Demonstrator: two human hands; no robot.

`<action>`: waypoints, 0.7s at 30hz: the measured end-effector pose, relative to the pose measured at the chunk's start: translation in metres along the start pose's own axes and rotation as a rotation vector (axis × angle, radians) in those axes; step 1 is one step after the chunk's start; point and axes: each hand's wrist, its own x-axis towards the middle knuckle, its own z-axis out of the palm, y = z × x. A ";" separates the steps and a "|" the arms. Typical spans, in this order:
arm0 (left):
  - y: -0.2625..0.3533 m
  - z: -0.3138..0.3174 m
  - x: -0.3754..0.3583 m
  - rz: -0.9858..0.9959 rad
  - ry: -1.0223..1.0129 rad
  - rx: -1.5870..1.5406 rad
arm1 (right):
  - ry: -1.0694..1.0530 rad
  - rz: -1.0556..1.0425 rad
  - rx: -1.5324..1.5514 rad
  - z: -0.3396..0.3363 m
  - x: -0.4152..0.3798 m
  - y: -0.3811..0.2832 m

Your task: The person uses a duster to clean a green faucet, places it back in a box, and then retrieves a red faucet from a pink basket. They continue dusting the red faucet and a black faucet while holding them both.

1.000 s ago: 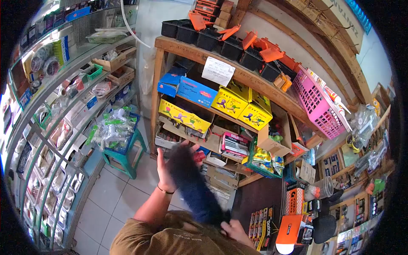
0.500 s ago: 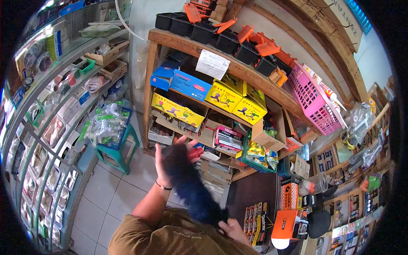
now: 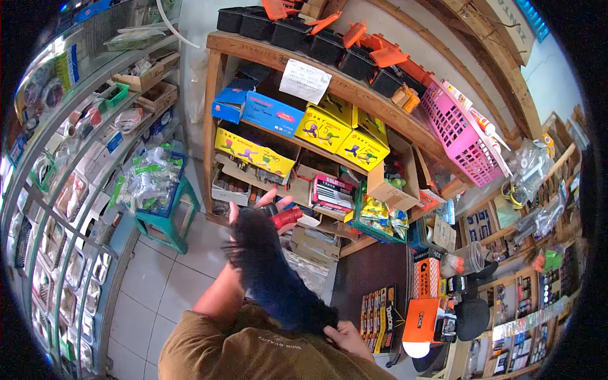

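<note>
A long, dark, fluffy duster (image 3: 272, 278), black at its upper end and bluish lower down, stretches diagonally across the front of my brown shirt. At its lower end, the fingers of my right hand (image 3: 347, 337) are closed on it. My left hand (image 3: 237, 223) is raised in front of the shelf with a small red and black cylindrical object (image 3: 285, 218) in it. The duster's upper end lies against that object and covers the palm and part of the fingers. The exact kind of the cylinder cannot be made out.
Ahead stands a wooden shelf (image 3: 354, 85) with yellow boxes (image 3: 253, 154), a blue box (image 3: 272, 116) and black bins. A pink basket (image 3: 453, 136) sits at its right. At left are a glass display rack (image 3: 69, 190) and a green stool (image 3: 171, 225) bearing packets.
The view has shifted slightly. More of the red and black object shows in my left hand, whose fingers are more bent. The duster's upper end has shifted against it; my right hand still holds the lower end.
</note>
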 end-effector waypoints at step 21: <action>-0.032 -0.001 0.021 -0.113 -0.061 -0.076 | 0.129 0.139 -0.088 -0.007 -0.011 0.028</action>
